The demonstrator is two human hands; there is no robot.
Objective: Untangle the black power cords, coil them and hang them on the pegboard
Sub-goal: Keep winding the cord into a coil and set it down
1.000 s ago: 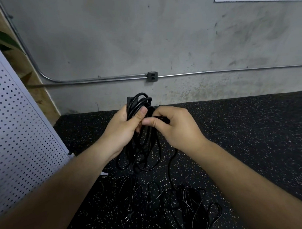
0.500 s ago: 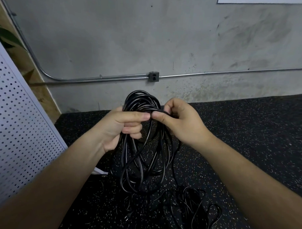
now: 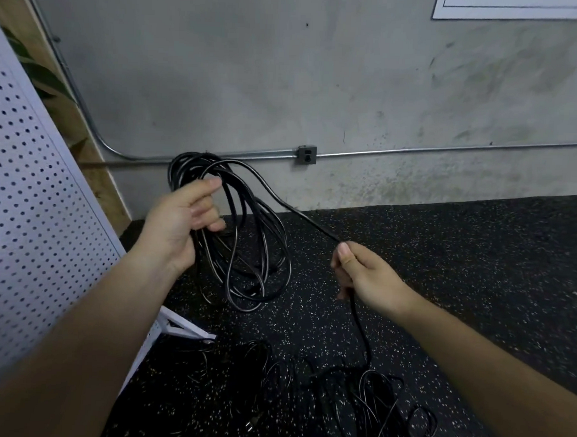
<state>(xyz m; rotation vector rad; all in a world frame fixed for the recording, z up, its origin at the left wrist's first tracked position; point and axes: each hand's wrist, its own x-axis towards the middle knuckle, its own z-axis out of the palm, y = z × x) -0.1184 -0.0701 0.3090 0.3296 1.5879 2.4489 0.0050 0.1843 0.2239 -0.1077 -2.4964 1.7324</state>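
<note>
My left hand point(image 3: 179, 221) grips the top of a coil of black power cord point(image 3: 247, 249) whose loops hang down to just above the speckled floor. One strand leaves the coil's top and runs right and down to my right hand point(image 3: 360, 276), which pinches it between thumb and fingers. Below that hand the strand drops to a tangled pile of black cords point(image 3: 356, 394) on the floor near me. The white pegboard point(image 3: 29, 209) stands at the left, tilted, with its foot point(image 3: 185, 329) beside the pile.
A grey concrete wall point(image 3: 318, 72) stands ahead, with a metal conduit and an outlet box point(image 3: 306, 154) low on it. Black speckled rubber flooring point(image 3: 475, 274) stretches to the right. A wooden board and plant leaves point(image 3: 40, 75) sit behind the pegboard.
My hands have parted: the right hand slid right and down along the strand, away from the coil. The left hand moved left and up with the coil, whose loops opened wider.
</note>
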